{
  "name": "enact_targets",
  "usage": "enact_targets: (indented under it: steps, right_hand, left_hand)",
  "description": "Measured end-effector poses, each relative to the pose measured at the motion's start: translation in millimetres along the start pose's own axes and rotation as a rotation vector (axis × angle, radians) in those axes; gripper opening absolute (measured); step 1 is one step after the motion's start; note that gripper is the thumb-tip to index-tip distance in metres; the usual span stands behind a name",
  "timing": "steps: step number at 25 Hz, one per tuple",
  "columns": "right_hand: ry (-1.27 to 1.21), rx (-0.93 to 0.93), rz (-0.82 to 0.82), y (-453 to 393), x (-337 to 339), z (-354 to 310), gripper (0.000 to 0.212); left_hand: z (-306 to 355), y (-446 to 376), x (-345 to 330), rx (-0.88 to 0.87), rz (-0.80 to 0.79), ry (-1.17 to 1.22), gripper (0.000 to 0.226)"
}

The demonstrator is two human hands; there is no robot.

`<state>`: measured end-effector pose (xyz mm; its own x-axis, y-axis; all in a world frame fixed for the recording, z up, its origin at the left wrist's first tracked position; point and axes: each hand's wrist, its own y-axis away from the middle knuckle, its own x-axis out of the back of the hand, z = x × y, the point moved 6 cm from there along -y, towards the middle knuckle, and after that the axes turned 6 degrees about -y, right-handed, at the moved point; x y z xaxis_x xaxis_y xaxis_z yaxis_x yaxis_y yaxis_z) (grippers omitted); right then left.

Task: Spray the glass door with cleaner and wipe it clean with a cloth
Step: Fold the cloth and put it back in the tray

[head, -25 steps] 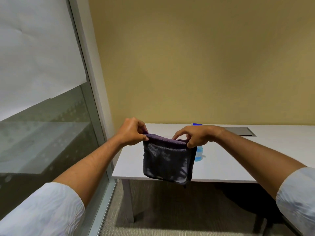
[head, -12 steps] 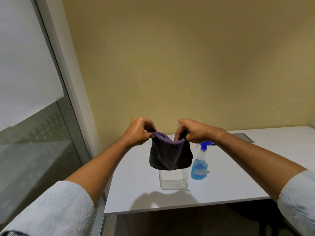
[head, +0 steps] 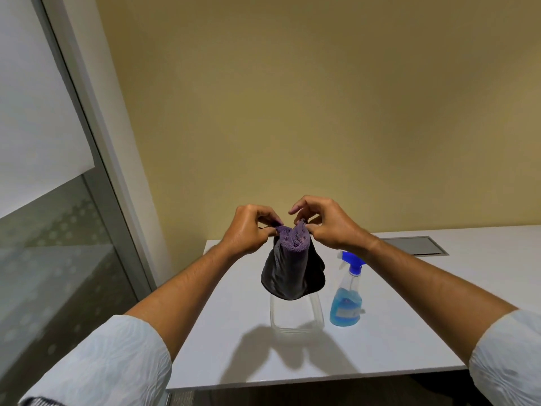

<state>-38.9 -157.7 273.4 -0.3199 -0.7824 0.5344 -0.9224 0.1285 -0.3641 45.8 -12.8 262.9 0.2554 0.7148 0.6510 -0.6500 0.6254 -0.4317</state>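
One cloth (head: 288, 266), one spray bottle (head: 347, 300), one container (head: 295, 316)

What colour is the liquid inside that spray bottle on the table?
Light blue, under a darker blue trigger head on the spray bottle; the head view shows it.

Both hands pinching purple cloth (head: 288, 265) (folded), above table (head: 424, 332)

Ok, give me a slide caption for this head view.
Both hands, left hand and right hand, pinch a purple cloth above a clear container beside the spray bottle.
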Motion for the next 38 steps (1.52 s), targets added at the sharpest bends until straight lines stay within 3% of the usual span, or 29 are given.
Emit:
enact_targets:
  steps: [7,13,17,21,25,28,33,38]
  right_hand:
    - [0.067,0.005,0.104,-38.1,29.8,35.2,0.017]
    - [-0.369,-0.154,-0.155,-56.8,24.9,64.0,0.010]
    - [-0.442,-0.230,-0.253,-64.7,21.2,78.1,0.020]
    - [-0.342,-0.139,-0.383,-67.6,11.6,77.4,0.035]
    - [-0.081,-0.040,-0.321,-83.5,6.3,77.0,0.047]
    - [-0.114,-0.050,-0.263,-94.7,10.2,77.7,0.041]
    - [-0.213,-0.113,-0.228,-104.4,16.3,81.4,0.042]
    - [-0.344,-0.134,-0.194,-105.2,19.8,85.8,0.052]
  left_hand:
    - [-0.8,-31.9,-4.9,0.045,0.080,0.029,0.016]
    - [-1.0,-49.3,-17.1,0.081,0.138,-0.001,0.019]
    - [-9.8,-54.4,-24.7,0.125,0.168,-0.025,0.016]
    - [-18.5,-58.3,-25.0,0.144,0.211,-0.047,0.016]
    - [-25.6,-65.5,-24.6,0.136,0.198,-0.065,0.028]
    - [-27.1,-76.3,-23.3,0.096,0.107,-0.143,0.039]
    - [-28.4,-90.1,-20.9,0.018,0.067,-0.196,0.023]
    - [-26.3,-93.7,-23.8,-0.012,0.063,-0.104,0.015]
